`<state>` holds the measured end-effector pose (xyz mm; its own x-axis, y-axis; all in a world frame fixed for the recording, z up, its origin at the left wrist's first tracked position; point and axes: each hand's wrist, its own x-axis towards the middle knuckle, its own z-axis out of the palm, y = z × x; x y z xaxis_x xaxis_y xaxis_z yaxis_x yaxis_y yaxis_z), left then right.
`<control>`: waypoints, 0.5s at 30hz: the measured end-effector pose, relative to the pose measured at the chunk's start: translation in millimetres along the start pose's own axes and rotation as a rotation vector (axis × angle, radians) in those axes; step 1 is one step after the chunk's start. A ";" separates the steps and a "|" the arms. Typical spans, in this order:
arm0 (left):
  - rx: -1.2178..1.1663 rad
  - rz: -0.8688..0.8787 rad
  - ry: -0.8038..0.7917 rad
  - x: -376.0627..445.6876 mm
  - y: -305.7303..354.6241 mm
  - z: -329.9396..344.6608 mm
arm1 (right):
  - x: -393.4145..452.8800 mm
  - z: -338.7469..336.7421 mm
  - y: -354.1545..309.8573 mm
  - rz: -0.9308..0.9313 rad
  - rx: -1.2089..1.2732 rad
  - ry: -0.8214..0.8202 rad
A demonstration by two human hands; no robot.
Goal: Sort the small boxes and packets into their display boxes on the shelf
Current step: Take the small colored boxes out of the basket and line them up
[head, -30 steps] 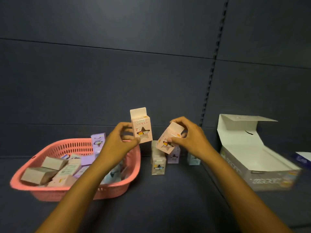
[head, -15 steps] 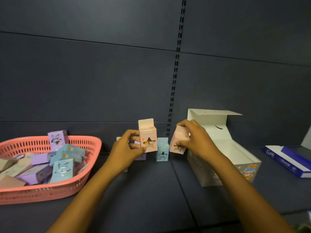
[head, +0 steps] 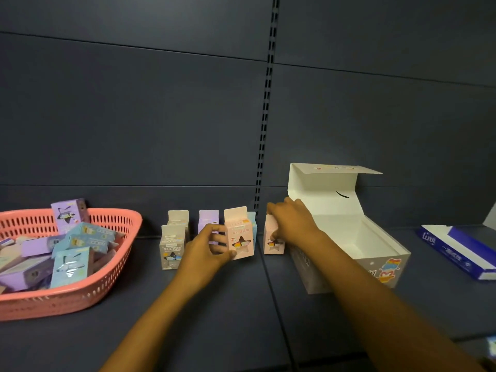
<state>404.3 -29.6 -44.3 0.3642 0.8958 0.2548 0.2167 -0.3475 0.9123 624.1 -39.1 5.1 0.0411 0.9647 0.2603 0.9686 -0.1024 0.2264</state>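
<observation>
Two hands are busy on the dark shelf (head: 230,304), and each one has a small pink box. The left hand (head: 206,248) holds a pink box (head: 239,233) with its fingers and thumb curled round the box's left side. This box stands tall, with its flap at the top and its star window facing the person. It looks to be resting on the shelf or just above it; I cannot tell which.

The right hand (head: 291,224) grips a second pink box (head: 272,241) from above, fingers curled over its top. That box also stands upright, star window to the front, just beside the left wall of the white display box (head: 386,260). The display box has its lid up, and its long side runs away toward the back wall.

Behind the hands stand two grey boxes (head: 172,245), a purple box (head: 208,221) and a blue box (head: 252,224), all upright. A pink basket (head: 88,294) on the left is full of boxes lying every which way. A flat blue box (head: 461,251) lies far right.
</observation>
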 end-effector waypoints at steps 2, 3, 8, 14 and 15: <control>-0.003 0.003 0.009 0.1 -3.8 1.9 | 5.3 4.9 -2.3 -0.010 -0.020 -0.023; 0.001 0.004 0.011 0.1 -5.4 2.7 | 7.0 6.3 -2.7 -0.009 -0.019 -0.028; -0.002 0.015 0.007 2.3 -10.2 11.5 | 7.1 6.6 0.3 -0.011 -0.013 -0.031; 0.036 0.050 -0.005 9.3 -10.5 39.8 | -11.8 -8.4 17.1 0.044 0.111 0.100; 0.055 0.053 -0.012 10.3 -10.5 46.4 | -16.7 -11.0 20.4 0.061 0.124 0.118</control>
<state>447.8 -29.6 -66.2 0.3870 0.8725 0.2983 0.2460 -0.4094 0.8786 640.4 -59.9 15.7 0.0784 0.9215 0.3803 0.9884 -0.1217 0.0911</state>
